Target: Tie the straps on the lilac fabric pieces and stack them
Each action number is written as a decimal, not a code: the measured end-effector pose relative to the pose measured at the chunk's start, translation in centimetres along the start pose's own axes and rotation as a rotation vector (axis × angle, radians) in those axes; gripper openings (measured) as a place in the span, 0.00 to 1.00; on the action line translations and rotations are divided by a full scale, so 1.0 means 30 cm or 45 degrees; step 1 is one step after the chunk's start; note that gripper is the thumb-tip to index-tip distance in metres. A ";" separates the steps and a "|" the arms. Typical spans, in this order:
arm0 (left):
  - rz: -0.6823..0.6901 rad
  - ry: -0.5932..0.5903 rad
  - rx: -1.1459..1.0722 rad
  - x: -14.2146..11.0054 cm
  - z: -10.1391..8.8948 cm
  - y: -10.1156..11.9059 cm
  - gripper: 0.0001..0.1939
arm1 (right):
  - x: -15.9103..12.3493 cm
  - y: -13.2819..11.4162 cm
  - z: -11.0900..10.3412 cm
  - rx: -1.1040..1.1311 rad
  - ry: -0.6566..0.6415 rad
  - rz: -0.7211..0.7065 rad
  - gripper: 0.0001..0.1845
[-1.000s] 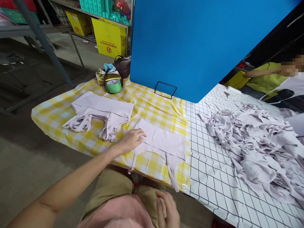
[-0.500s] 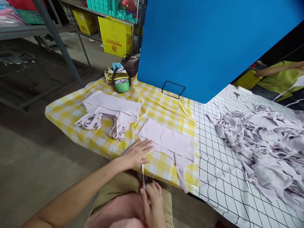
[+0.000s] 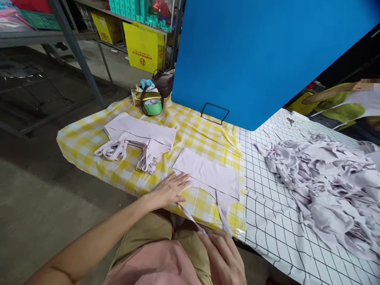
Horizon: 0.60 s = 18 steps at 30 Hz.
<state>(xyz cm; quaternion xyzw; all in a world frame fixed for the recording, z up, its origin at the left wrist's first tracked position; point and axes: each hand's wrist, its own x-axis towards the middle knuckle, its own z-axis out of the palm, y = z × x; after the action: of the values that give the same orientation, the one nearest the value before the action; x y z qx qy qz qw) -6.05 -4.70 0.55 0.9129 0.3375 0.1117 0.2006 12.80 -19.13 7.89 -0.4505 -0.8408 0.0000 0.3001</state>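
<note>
Likely limp, the pale-lilac cloth garment [image 3: 209, 170] is best held by its narrow strap [image 3: 190, 218], right grip [image 3: 227, 255] clamped there, left hand [image 3: 168, 191] spread.

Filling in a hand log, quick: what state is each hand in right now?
Left hand: open, palm down, fingers spread onto the nearer lilac garment.
Right hand: closed, its grip pinching that garment's strap.

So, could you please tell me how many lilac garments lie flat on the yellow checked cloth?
2 show: one garment partly under the left hand, and a second garment farther left. More may be hidden beneath the second, where several straps bunch together.
</note>
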 end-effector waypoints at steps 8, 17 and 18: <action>0.023 0.051 -0.674 -0.003 -0.051 0.069 0.18 | 0.083 0.073 -0.027 0.042 -0.131 -0.013 0.24; -0.147 -0.273 -1.524 0.002 -0.126 0.123 0.21 | 0.132 0.165 -0.057 -0.286 -0.010 -0.114 0.20; -0.179 -0.282 -1.554 -0.001 -0.126 0.121 0.20 | 0.135 0.175 -0.052 -0.315 0.026 -0.095 0.19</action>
<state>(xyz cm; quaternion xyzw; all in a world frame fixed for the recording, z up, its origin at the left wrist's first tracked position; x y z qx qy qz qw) -5.27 -6.13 5.53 0.6155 0.2491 0.1759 0.7268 15.89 -13.38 9.79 -0.4525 -0.8474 -0.1195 0.2508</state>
